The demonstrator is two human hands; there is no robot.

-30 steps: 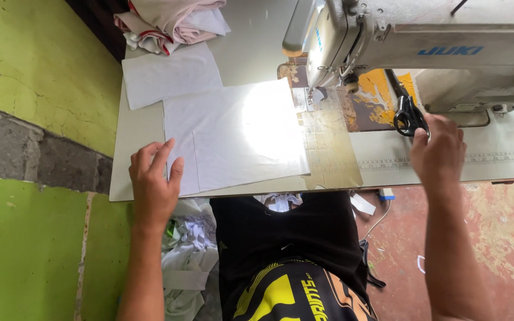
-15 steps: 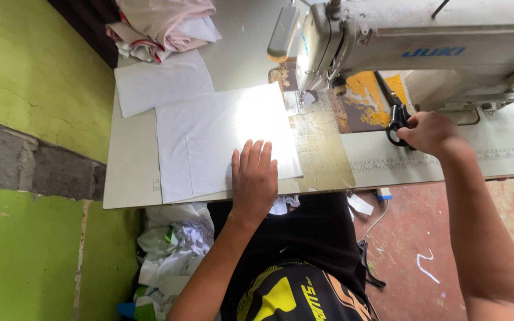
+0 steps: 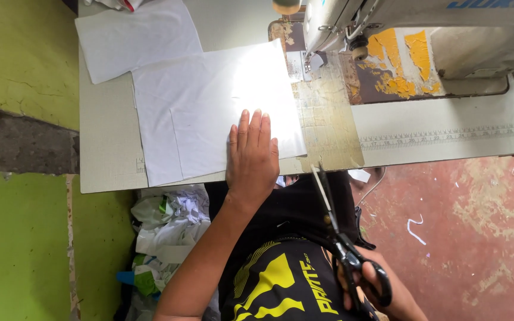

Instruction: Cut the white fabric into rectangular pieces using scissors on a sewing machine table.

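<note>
Pressing white fabric (image 3: 209, 107), left hand (image 3: 252, 156) lies beside sewing machine (image 3: 423, 30).

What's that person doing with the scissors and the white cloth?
A person sits at a sewing table. The left hand lies flat on a white piece of fabric spread beside the sewing machine. The right hand holds black-handled scissors down near the lap, blades pointing up toward the table edge, not touching the cloth. A second white piece lies further along the table, and scraps sit in a pile on the floor.
</note>
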